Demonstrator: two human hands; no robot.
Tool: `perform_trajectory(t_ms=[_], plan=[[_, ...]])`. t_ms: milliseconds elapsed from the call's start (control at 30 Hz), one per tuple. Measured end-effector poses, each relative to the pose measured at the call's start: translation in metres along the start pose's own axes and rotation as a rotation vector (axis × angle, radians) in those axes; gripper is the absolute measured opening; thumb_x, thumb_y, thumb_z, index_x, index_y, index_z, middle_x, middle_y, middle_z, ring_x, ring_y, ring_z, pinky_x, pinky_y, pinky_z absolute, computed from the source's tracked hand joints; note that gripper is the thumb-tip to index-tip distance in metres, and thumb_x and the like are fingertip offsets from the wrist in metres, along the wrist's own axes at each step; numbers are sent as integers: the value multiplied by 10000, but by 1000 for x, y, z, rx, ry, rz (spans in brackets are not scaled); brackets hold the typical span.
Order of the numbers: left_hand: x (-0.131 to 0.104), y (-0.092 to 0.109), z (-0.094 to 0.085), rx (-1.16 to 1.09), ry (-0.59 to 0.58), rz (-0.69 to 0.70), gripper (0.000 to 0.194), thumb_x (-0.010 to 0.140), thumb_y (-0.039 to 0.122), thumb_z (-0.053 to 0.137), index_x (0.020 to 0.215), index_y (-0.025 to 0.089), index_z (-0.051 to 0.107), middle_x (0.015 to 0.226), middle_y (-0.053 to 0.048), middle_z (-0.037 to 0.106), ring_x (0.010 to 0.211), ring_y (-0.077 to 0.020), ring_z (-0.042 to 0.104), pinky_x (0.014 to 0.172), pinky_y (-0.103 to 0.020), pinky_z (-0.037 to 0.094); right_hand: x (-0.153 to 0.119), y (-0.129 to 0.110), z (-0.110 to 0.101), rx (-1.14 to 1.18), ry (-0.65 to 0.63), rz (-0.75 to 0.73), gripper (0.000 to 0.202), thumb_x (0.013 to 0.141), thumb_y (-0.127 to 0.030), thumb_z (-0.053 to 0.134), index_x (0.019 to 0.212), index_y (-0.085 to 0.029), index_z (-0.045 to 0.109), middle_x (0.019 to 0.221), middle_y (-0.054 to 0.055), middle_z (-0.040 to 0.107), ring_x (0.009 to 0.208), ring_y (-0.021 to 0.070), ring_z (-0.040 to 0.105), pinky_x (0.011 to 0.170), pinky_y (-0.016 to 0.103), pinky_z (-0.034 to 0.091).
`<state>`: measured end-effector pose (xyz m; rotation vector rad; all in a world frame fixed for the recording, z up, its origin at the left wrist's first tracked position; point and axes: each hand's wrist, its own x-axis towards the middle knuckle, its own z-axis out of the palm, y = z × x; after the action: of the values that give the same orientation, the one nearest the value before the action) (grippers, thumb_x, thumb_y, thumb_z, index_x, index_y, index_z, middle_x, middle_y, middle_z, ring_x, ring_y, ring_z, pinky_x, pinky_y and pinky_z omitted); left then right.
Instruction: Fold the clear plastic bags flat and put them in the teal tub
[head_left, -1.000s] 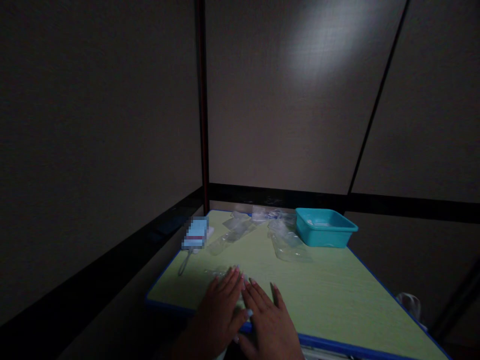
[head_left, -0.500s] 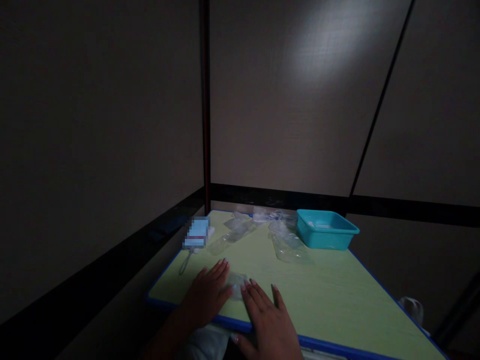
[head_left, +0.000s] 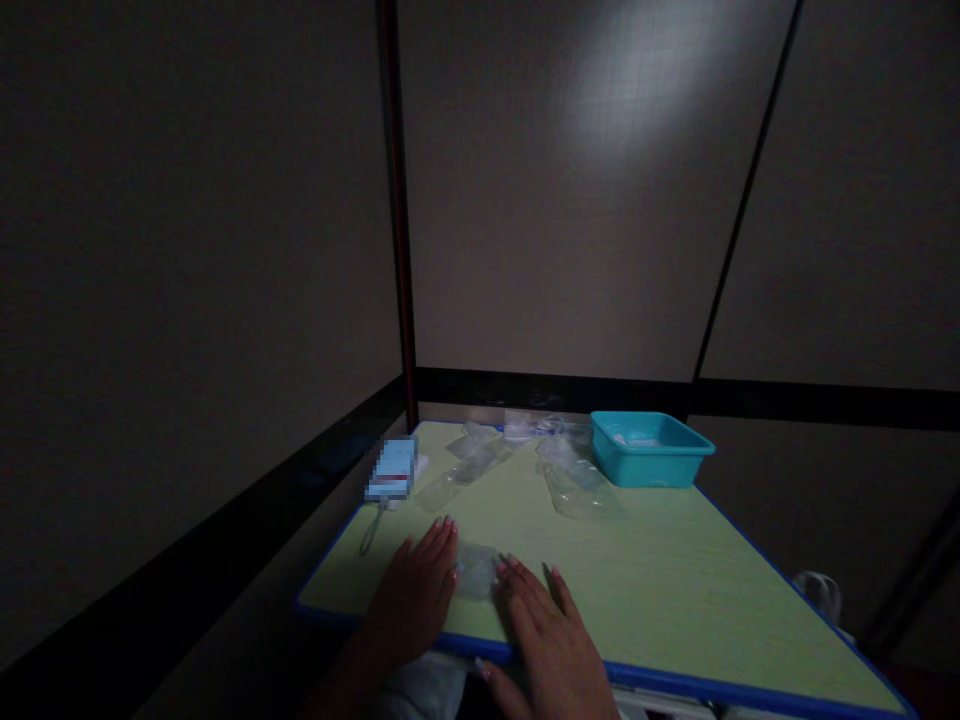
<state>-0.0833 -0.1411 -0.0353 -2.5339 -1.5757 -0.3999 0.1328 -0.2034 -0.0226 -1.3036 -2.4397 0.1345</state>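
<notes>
A small clear plastic bag lies flat near the front edge of the green table. At its left side rests my left hand, palm down with the fingers stretched out. My right hand lies at the bag's right side, fingers extended, their tips at its edge. Its thumb hangs by the table's blue rim. Neither hand grips anything. Whether the fingertips press on the bag or just beside it is hard to make out in the dim light.
A phone-like device with a strap lies at the left edge, its screen pixelated. Crumpled clear plastic bags spread across the back. A turquoise basin stands at the back right. Dark wall panels close in behind and left.
My right hand has shifted slightly right, and my left thumb has drawn in, leaving more of the small bag uncovered. The camera view has turned a little.
</notes>
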Motion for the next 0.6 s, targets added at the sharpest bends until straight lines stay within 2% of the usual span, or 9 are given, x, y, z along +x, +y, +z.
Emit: perform_trajectory(t_ms=[100, 167, 233, 433, 533, 600], plan=[[0, 0, 1, 1, -1, -4, 467, 896, 250, 314, 1360, 204, 334, 1432, -69, 318, 1310, -212, 289, 1017, -439, 317, -5, -2, -3, -31, 57, -14, 392, 832, -382, 444, 1164, -207, 560, 1381, 39, 395, 1304, 221, 287, 1096, 459, 149], [0, 2, 0, -2, -3, -9, 470, 893, 243, 315, 1362, 205, 330, 1433, -65, 317, 1312, -205, 285, 1020, -428, 314, -6, -3, -5, -50, 79, -18, 356, 835, -376, 447, 1114, -208, 590, 1365, 49, 420, 1293, 232, 309, 1086, 466, 176], [0, 3, -2, -6, 0, -16, 469, 892, 240, 314, 1359, 205, 335, 1432, -60, 318, 1311, -206, 287, 1017, -429, 318, -5, -5, -7, -62, 64, -28, 380, 835, -394, 455, 1154, -219, 565, 1382, 52, 395, 1298, 240, 297, 1085, 482, 155], [0, 5, -5, -21, 38, -9, 448, 908, 273, 306, 1350, 214, 356, 1423, -65, 334, 1301, -214, 309, 1008, -434, 329, 8, -14, -23, -51, -69, -39, 578, 819, -507, 464, 1322, -231, 396, 1459, 59, 234, 1340, 237, 181, 1083, 498, -20], [-1, 5, -6, -50, 51, -20, 448, 926, 345, 300, 1361, 241, 331, 1421, -71, 338, 1302, -217, 305, 1010, -443, 326, 20, -14, -38, 20, -101, -106, 536, 848, -472, 442, 1329, -244, 385, 1402, 58, 370, 1325, 202, 229, 1080, 466, -54], [-1, 4, -6, -78, 38, -17, 468, 912, 392, 345, 1365, 278, 312, 1423, -67, 337, 1309, -226, 288, 1015, -464, 313, 32, -11, -49, 92, -86, -147, 408, 874, -423, 423, 1242, -260, 487, 1273, 35, 529, 1276, 180, 330, 1079, 448, -37]])
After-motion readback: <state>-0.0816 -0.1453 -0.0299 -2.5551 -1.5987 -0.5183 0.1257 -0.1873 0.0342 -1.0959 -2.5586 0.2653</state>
